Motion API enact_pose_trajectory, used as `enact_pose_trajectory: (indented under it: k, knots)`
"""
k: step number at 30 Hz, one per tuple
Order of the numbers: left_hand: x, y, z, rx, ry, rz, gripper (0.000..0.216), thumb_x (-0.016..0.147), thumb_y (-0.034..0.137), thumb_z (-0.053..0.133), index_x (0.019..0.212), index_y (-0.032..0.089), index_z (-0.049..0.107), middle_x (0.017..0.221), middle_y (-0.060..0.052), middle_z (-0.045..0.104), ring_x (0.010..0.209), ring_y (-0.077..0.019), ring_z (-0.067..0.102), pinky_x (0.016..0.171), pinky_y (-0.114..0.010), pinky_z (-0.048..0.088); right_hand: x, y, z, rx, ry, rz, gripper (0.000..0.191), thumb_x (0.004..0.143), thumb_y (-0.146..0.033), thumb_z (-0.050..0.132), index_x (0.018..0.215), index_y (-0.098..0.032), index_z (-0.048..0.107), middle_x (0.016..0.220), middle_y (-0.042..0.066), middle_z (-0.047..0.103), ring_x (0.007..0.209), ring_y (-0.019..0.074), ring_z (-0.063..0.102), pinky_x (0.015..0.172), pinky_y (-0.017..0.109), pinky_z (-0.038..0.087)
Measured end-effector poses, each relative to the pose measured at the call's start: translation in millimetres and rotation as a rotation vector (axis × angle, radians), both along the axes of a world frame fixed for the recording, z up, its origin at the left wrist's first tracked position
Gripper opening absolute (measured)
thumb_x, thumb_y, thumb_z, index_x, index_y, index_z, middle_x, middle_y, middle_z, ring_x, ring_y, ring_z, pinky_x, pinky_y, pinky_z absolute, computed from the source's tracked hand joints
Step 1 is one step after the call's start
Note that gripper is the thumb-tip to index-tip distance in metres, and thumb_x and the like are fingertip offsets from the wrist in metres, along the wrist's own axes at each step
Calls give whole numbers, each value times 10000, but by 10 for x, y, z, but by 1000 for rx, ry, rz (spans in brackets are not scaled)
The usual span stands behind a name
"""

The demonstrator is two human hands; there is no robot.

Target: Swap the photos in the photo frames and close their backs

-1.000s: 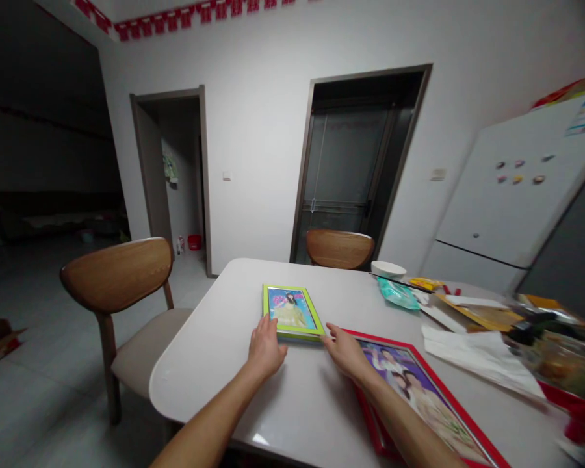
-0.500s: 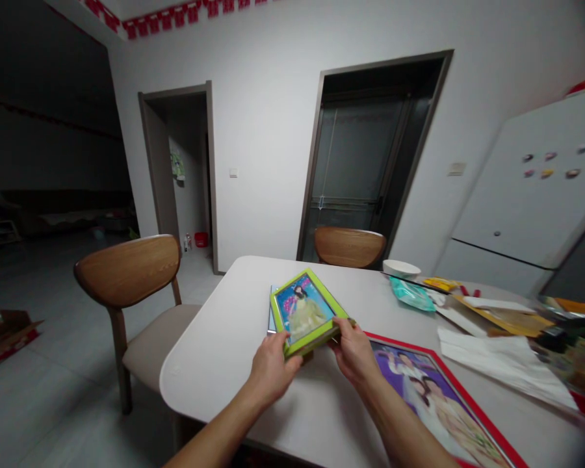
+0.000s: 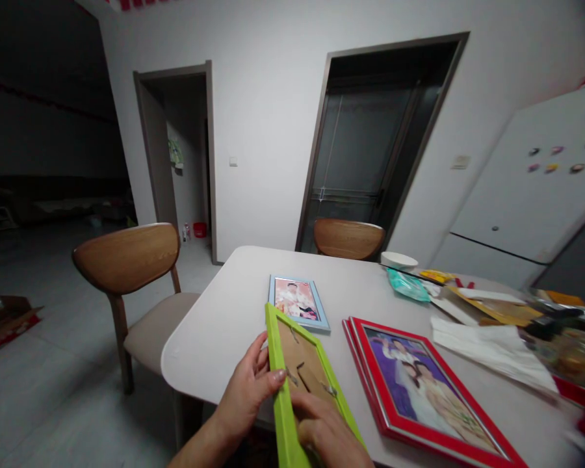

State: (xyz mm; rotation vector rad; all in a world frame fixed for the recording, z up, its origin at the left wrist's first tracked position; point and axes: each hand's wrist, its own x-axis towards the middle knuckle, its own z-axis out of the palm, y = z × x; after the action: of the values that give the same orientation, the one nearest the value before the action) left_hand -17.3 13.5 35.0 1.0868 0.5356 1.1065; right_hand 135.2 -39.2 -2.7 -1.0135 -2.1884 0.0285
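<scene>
Gripping green frame [image 3: 285,416] with left fingers [image 3: 257,354], closed round its left side; pressing rim with thumb of left hand [image 3: 238,398]. Held tilted, lower end out of view. Reaching over backing [image 3: 305,344] with right hand [image 3: 322,426], bent-fingered; can't tell if pinching anything.

Just flipped: picture side up half a second ago, now back side out. Puts clips [image 3: 329,390] within reach of right fingers, hides picture. Also uncovered: blue frame [image 3: 323,316], flat on table [image 3: 212,335] just beyond left fingers.

Right of fingers: red frame [image 3: 374,370] with photo [image 3: 414,377] in it, stacked on another. Beyond, to right: bowl [image 3: 398,262], can't see inside; next to it, teal packet [image 3: 407,285], contents hidden. Far right of fingers: clear tub [image 3: 574,359], something brownish inside, too blurred to name. Well left, on floor [image 3: 78,370]: open carton [image 3: 10,335], something pale inside.
</scene>
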Motion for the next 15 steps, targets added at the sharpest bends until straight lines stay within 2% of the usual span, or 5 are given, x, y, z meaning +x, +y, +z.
enact_pose_trajectory:
  k: [4, 6, 9, 12, 15]
  knots:
    - [-113, 88, -314, 85, 208, 123, 723, 625, 271, 622, 1244, 122, 280, 1268, -122, 390, 1159, -260, 349, 966, -357, 282, -136, 70, -248, 13, -112, 9, 231, 689, -164, 463, 909, -215, 506, 1138, 86, 522, 1082, 174, 441, 860, 284, 396]
    - [-150, 155, -437, 161, 412, 215, 681, 633, 232, 594, 1239, 133, 299, 1271, -97, 392, 1163, -240, 344, 981, -333, 256, -171, 134, -336, 20, -153, 41, 285, 635, -168, 503, 919, -193, 516, 1111, 99, 538, 1067, 196, 451, 870, 310, 390]
    - [-180, 231, -541, 229, 751, 296, 644, 644, 194, 549, 1239, 133, 310, 1232, -86, 440, 1120, -229, 395, 967, -324, 265, -227, 207, -420, -20, -133, 6, 318, 560, -167, 540, 878, -172, 538, 1094, 107, 544, 1050, 232, 455, 884, 355, 373]
    - [-176, 263, -571, 304, 951, 339, 601, 657, 181, 500, 1231, 131, 328, 1196, -85, 475, 1088, -224, 422, 942, -329, 291, -301, 209, -401, -130, -109, -43, 293, 555, -157, 547, 846, -179, 556, 1082, 94, 549, 1034, 223, 457, 896, 351, 357]
    - [-158, 259, -580, 367, 1041, 369, 569, 660, 173, 475, 1215, 133, 356, 1208, -87, 464, 1105, -218, 404, 965, -344, 253, -315, 172, -266, -248, -98, -21, 270, 592, -201, 566, 862, -201, 574, 1021, 66, 575, 983, 204, 485, 875, 335, 370]
